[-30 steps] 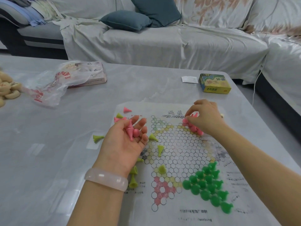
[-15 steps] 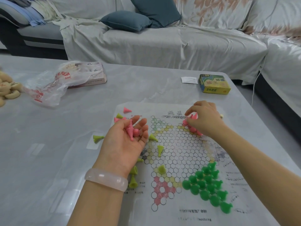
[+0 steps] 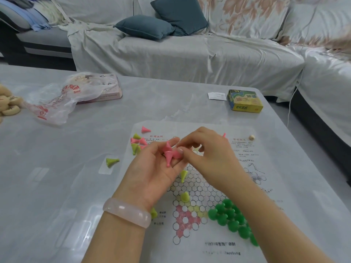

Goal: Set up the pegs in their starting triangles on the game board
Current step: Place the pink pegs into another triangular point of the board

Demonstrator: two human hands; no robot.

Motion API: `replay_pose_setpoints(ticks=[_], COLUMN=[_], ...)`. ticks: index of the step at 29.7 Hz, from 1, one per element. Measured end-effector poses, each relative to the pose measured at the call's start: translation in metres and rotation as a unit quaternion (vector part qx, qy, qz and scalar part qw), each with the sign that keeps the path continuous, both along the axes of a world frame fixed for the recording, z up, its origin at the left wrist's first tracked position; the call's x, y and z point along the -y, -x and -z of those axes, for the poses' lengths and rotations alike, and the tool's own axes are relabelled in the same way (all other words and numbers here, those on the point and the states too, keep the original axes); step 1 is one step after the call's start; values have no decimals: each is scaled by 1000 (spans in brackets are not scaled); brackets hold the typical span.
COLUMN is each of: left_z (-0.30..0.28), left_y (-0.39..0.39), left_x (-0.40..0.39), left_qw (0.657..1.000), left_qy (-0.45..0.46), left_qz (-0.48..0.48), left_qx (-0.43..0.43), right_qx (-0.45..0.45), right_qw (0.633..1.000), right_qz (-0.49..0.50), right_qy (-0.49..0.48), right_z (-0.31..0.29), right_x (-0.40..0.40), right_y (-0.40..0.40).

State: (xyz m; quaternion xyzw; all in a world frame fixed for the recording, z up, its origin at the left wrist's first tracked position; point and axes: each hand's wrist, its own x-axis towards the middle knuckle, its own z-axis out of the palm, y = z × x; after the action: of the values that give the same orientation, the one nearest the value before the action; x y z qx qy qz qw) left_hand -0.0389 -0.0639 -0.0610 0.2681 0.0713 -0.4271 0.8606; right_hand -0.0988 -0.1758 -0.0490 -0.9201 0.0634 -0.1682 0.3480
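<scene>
Left hand (image 3: 152, 168) palm-up, cupping pink plastic cone pegs (image 3: 169, 153); right hand (image 3: 207, 156) fingertips pinching one of them, above paper hexagon-grid game board (image 3: 197, 188). Dark green pegs (image 3: 230, 218) fill near-right triangle.

light: soft, even daylight | shadows: faint | glare: sheen on table (image 3: 57, 186) | blur: slight motion | edges: wide-angle bending

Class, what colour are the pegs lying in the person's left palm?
Pink: the pegs in the left hand, seen in the head view.
</scene>
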Motion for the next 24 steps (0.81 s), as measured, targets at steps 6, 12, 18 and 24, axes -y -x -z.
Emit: replay_pose_setpoints(ticks=[6, 12, 18, 24], left_z=[2, 2, 0, 1], left_y=[-2, -7, -6, -5], left_x=[-2, -5, -1, -1], left_qw=[995, 990, 992, 991], left_qy=[-95, -111, -91, -96], left_qz=[-28, -81, -92, -93], left_qx=[26, 17, 1, 15], right_qx=[44, -35, -143, -155], right_qw=[994, 984, 975, 968], right_qz=[77, 171, 128, 142], right_qy=[-62, 26, 115, 135], right_z=[-7, 2, 15, 29], right_x=[25, 88, 93, 92], right_y=[-4, -21, -30, -30])
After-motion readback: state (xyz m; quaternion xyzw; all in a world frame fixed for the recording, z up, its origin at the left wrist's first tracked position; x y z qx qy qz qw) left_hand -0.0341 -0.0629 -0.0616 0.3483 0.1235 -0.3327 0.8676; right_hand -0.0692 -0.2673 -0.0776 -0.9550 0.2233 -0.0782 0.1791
